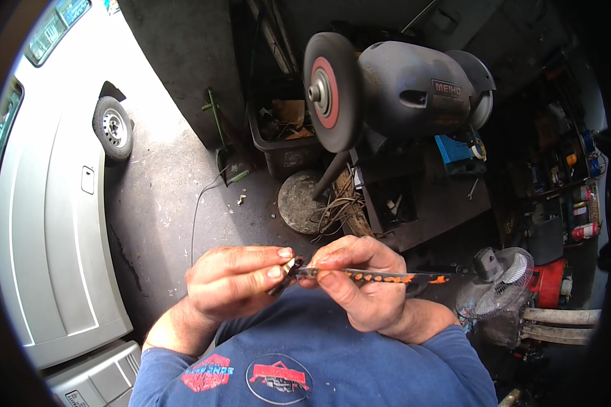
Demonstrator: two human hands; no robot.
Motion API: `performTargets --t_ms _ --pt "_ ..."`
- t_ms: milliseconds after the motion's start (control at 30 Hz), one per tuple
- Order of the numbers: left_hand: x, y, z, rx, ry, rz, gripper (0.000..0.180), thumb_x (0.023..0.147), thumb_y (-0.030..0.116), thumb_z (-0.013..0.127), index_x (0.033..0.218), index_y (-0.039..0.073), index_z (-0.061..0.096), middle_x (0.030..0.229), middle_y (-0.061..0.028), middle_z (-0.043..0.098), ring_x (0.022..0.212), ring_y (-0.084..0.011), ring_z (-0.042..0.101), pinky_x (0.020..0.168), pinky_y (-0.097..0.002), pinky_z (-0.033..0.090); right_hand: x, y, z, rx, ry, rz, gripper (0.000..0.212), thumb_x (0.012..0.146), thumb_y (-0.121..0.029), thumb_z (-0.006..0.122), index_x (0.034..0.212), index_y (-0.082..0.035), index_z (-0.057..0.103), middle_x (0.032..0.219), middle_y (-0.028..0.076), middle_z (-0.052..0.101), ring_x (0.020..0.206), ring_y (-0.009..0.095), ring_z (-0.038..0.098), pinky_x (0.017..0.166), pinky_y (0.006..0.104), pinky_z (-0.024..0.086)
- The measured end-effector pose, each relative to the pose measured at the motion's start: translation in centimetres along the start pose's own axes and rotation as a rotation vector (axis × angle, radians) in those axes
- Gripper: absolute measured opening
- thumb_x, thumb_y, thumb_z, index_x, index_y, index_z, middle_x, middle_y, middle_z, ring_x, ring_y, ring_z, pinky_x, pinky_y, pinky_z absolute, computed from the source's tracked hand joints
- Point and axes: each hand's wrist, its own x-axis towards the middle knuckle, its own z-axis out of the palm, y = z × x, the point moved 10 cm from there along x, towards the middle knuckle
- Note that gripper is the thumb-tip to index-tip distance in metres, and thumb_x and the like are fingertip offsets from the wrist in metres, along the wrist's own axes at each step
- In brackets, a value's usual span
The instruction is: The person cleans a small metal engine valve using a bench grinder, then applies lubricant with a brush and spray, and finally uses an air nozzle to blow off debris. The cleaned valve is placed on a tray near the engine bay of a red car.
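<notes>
A small dark rectangular nameplate (446, 88) with red lettering sits on the side of the grey grinder housing (414, 85). On the shelves at far right stand small cans and bottles (584, 230), red and white, too small to tell apart; a pale label (75, 399) marks the grey case at lower left

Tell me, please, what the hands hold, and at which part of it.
Both hold one thin metal strip with orange patches. The right hand pinches near its left end; the left hand has a fingertip grip on the dark end piece.
</notes>
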Motion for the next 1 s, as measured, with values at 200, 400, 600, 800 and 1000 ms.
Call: performTargets --t_ms 200,400,600,800,1000 --pt "-1.6 -4.2 1.5 -0.641 0.046 -0.465 0.030 0.075 -0.001 0.081 0.099 -0.003 0.064 0.101 -0.0232 0.070 0.092 -0.0269 0.072 0.078 -0.0351 0.059 0.4 -1.1 -0.7 -0.139 0.003 -0.047 0.018 0.087 0.007 0.066 0.105 0.004 0.061 0.100 0.017 0.066 0.091 0.019 0.069 0.077 0.0271 0.057" --pt "-3.0 -5.2 2.4 -0.807 0.132 -0.689 0.032 0.078 0.012 0.083 0.096 0.001 0.059 0.088 -0.0212 0.069 0.081 -0.0263 0.071 0.071 -0.0365 0.059 0.7 -2.1 -0.6 -0.310 -0.010 -0.064 0.021 0.082 0.006 0.072 0.101 0.002 0.066 0.096 0.016 0.068 0.089 0.019 0.069 0.072 0.0260 0.056" --pt "-2.9 -5.3 3.0 -0.881 0.163 -0.776 0.033 0.078 0.014 0.083 0.095 0.001 0.057 0.085 -0.0214 0.069 0.076 -0.0257 0.070 0.068 -0.0364 0.058 1.0 -3.2 -0.2 -0.495 -0.043 -0.129 0.021 0.080 0.005 0.074 0.100 0.002 0.067 0.095 0.016 0.068 0.086 0.019 0.069 0.070 0.0261 0.055" --pt "-2.9 -5.4 3.4 -0.945 0.128 -0.816 0.029 0.079 0.005 0.079 0.097 -0.001 0.057 0.092 -0.0223 0.068 0.083 -0.0270 0.070 0.074 -0.0374 0.059 1.1 -3.2 -0.3 -0.487 -0.042 -0.150 0.022 0.080 0.007 0.073 0.101 0.002 0.066 0.095 0.016 0.068 0.085 0.021 0.069 0.069 0.0272 0.056" --pt "-2.6 -5.3 3.7 -1.012 0.123 -0.778 0.024 0.081 -0.005 0.073 0.099 -0.004 0.057 0.100 -0.0226 0.068 0.092 -0.0276 0.070 0.081 -0.0390 0.060 1.0 -3.4 -0.5 -0.514 -0.015 -0.168 0.023 0.081 0.007 0.072 0.102 0.002 0.066 0.094 0.016 0.069 0.084 0.021 0.070 0.069 0.0277 0.056"
